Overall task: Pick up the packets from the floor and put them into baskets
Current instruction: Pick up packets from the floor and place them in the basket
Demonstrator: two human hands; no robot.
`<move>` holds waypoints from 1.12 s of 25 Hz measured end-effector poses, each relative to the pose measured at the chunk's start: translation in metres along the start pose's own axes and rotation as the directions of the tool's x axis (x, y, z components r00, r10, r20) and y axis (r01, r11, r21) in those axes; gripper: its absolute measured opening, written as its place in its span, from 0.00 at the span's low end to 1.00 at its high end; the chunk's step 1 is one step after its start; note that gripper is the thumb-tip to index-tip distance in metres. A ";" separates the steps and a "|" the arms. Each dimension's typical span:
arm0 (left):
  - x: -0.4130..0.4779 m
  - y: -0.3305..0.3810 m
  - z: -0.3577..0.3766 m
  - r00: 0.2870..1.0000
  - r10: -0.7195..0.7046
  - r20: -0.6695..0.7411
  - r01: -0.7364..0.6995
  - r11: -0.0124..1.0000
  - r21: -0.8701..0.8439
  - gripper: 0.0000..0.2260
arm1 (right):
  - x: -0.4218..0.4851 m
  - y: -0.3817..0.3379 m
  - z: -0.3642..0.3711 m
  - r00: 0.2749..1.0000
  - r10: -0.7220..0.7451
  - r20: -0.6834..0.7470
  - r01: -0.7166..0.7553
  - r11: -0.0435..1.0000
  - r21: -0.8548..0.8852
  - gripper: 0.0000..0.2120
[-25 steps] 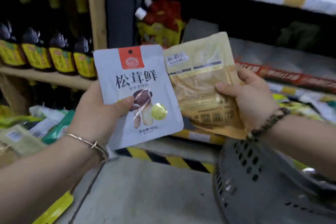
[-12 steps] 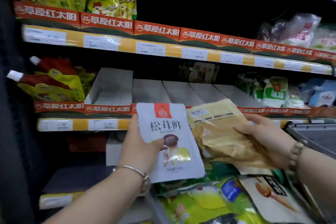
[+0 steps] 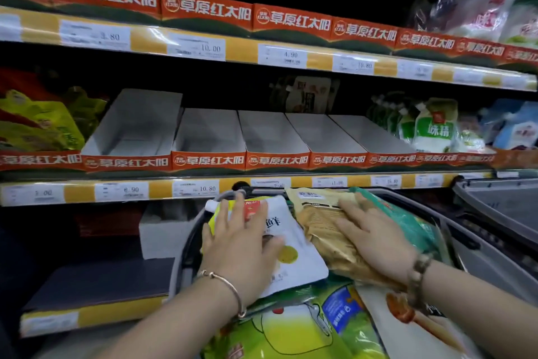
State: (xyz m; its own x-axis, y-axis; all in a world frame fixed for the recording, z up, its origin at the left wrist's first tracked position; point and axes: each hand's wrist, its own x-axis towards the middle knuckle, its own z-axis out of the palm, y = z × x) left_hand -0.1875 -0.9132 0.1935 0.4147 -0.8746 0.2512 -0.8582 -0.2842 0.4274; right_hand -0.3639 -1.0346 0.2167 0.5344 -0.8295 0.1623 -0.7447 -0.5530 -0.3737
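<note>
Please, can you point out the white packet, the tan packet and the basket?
white packet [image 3: 306,266], head view, on its bare lower right corner.
tan packet [image 3: 320,227], head view, on its wrinkled middle.
basket [image 3: 179,265], head view, on its grey left rim.
</note>
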 end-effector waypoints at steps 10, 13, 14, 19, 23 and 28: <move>0.038 0.007 0.013 0.955 0.019 0.296 -0.071 0.984 0.166 0.32 | 0.043 -0.011 0.004 0.946 -0.213 0.244 0.267 0.938 -0.219 0.27; 0.033 0.004 0.016 0.960 0.030 0.279 -0.083 0.981 0.178 0.32 | 0.040 -0.007 0.006 0.939 -0.246 0.242 0.300 0.929 -0.219 0.27; 0.032 0.004 0.015 0.960 0.034 0.277 -0.086 0.981 0.176 0.31 | 0.038 -0.008 0.005 0.939 -0.246 0.241 0.300 0.928 -0.222 0.27; 0.025 0.003 0.006 0.982 0.072 0.177 -0.086 0.994 0.074 0.33 | 0.030 -0.021 -0.008 0.944 -0.265 0.195 0.314 0.905 -0.287 0.26; 0.009 -0.012 -0.016 0.993 0.105 -0.045 -0.108 0.990 -0.085 0.28 | 0.010 -0.040 -0.014 0.957 -0.288 0.016 0.287 0.943 -0.170 0.25; -0.032 -0.054 -0.062 0.985 0.117 -0.131 -0.126 0.990 -0.066 0.21 | -0.012 -0.103 -0.008 0.889 -0.451 -0.081 0.438 0.888 -0.143 0.29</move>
State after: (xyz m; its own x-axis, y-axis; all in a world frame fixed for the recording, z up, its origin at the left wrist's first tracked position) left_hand -0.1360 -0.8453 0.2158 0.3474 -0.8430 0.4107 -0.8819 -0.1448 0.4487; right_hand -0.2964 -0.9683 0.2603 0.7788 -0.4938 0.3868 -0.4839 -0.8654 -0.1304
